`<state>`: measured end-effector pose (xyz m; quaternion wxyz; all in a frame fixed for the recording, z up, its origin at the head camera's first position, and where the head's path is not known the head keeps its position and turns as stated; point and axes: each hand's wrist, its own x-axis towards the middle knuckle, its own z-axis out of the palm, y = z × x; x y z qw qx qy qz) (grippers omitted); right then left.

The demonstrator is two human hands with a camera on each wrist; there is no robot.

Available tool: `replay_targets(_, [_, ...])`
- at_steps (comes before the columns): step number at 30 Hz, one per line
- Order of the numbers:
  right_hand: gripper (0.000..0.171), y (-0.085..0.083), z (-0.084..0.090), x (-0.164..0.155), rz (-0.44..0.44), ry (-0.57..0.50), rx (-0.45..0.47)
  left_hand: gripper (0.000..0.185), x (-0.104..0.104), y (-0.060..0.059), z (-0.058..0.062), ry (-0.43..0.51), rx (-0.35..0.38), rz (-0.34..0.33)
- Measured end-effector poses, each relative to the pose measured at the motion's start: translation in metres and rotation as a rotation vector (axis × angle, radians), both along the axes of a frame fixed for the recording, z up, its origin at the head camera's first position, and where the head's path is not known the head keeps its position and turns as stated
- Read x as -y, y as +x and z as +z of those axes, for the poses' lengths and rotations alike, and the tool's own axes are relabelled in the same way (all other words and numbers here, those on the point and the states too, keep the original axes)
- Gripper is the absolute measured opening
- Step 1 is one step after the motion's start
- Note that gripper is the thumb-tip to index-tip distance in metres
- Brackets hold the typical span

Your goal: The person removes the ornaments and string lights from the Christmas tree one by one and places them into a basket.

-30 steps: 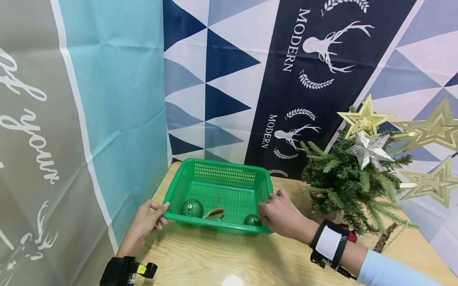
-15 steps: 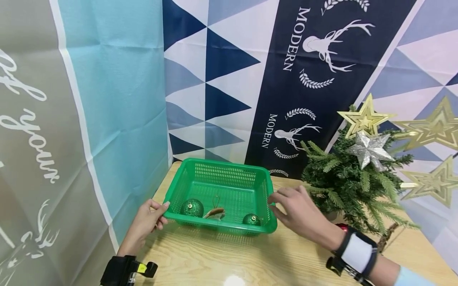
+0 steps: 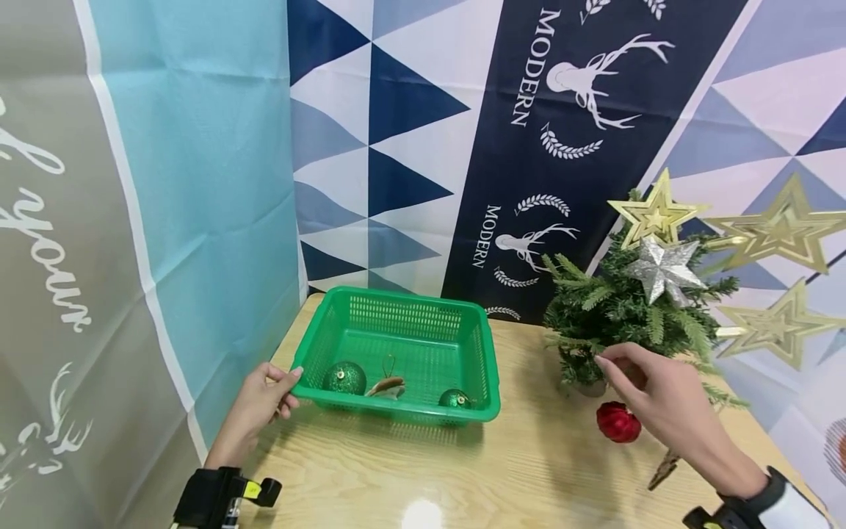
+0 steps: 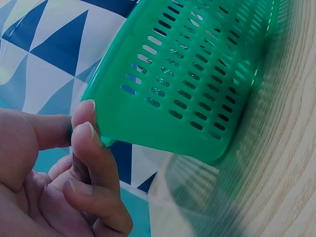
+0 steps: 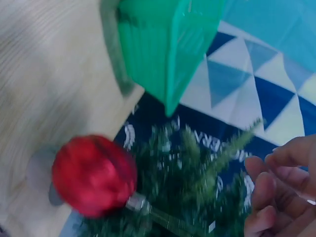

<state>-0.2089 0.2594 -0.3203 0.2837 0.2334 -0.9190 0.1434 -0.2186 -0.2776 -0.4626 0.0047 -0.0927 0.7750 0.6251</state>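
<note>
Right wrist view: we see red ball (image 5: pixel 94 175) blurred, eight o'clock; basket (image 5: pixel 145 54) cropped, twelve; right hand (image 5: pixel 289 195) cropped, four.

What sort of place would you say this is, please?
Probably an indoor corner staged with a Christmas theme, judging by the blue-and-white triangle-patterned fabric backdrop, the small green artificial fir tree, and the glittery green balls inside the perforated rectangular green plastic basket.
</note>
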Motion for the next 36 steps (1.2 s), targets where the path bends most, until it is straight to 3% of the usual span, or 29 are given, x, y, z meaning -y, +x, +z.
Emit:
replay_targets(4, [0.009,0.010,0.003,-0.024,-0.084,-0.007,0.012,0.038,0.000,0.001,0.001,0.015,0.013,-0.004])
replay_targets(11, [0.008,0.018,0.007,-0.058,-0.213,0.033,0.158,0.038,0.002,0.001,0.000,0.014,0.021,0.000])
replay_targets(19, [0.020,0.012,-0.006,-0.067,-0.212,0.181,0.228,0.038,0.002,0.001,0.000,0.004,0.004,0.011])
replay_targets(22, [0.021,0.010,-0.010,-0.069,-0.206,0.149,0.233,0.038,0.001,0.001,-0.001,0.007,0.006,0.005])
replay_targets(26, [0.022,0.006,-0.011,-0.070,-0.219,0.092,0.308,0.037,0.001,0.001,-0.003,0.005,0.005,0.007])
replay_targets(30, [0.026,0.002,-0.011,-0.071,-0.237,0.036,0.402,0.038,0.002,0.001,-0.003,0.002,0.005,0.010])
replay_targets(36, [0.036,0.003,-0.015,-0.073,-0.253,-0.135,0.571,0.041,0.001,0.000,-0.002,0.026,0.018,0.007])
